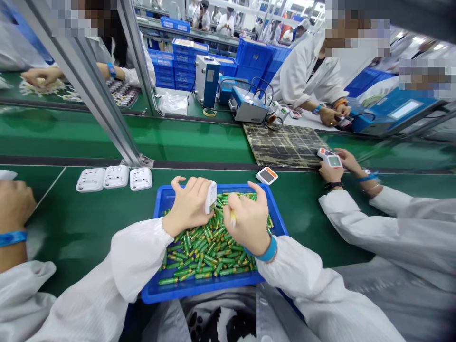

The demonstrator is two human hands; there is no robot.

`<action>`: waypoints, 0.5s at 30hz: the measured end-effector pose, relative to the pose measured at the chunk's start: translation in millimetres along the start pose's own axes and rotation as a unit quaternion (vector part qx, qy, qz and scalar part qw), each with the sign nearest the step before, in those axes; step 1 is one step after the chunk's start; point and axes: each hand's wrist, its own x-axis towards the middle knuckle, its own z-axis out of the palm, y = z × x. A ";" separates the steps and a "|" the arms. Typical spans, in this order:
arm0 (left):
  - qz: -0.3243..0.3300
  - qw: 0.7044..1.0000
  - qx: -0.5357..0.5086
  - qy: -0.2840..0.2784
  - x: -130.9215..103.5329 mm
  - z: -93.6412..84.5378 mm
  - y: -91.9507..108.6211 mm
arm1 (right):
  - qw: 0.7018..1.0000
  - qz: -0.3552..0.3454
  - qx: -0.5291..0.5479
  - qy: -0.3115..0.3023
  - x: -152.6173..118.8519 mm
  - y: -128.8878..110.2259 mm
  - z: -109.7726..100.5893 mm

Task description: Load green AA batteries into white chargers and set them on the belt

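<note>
Any print on the green-and-gold cylindrical batteries (213, 251) is too small to read. They lie heaped in a blue rectangular plastic tray (213, 289), lower centre of the frame, on the green surface (306, 204). Three white square plastic housings (116, 176) sit left of centre; a white-and-orange device (267, 175) lies near the tray's far rim. A slanting metal post (96, 85) stands upper left. Above the batteries, the left hand (190, 202) grips a white plastic unit (211, 197); the right hand (246, 221) curls around a slim yellowish object (232, 218).
</note>
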 end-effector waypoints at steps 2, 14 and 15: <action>-0.037 0.999 -0.013 0.014 0.0 -0.9 -1.0 | 0.995 0.079 0.059 0.008 4.8 12.0 0.7; -0.116 0.985 -0.127 0.007 2.6 -2.7 0.2 | 0.909 0.199 0.364 0.045 13.8 28.8 -5.4; -0.120 0.983 -0.135 0.007 2.8 -1.9 -0.3 | 0.908 0.198 0.367 0.045 13.6 29.6 -5.4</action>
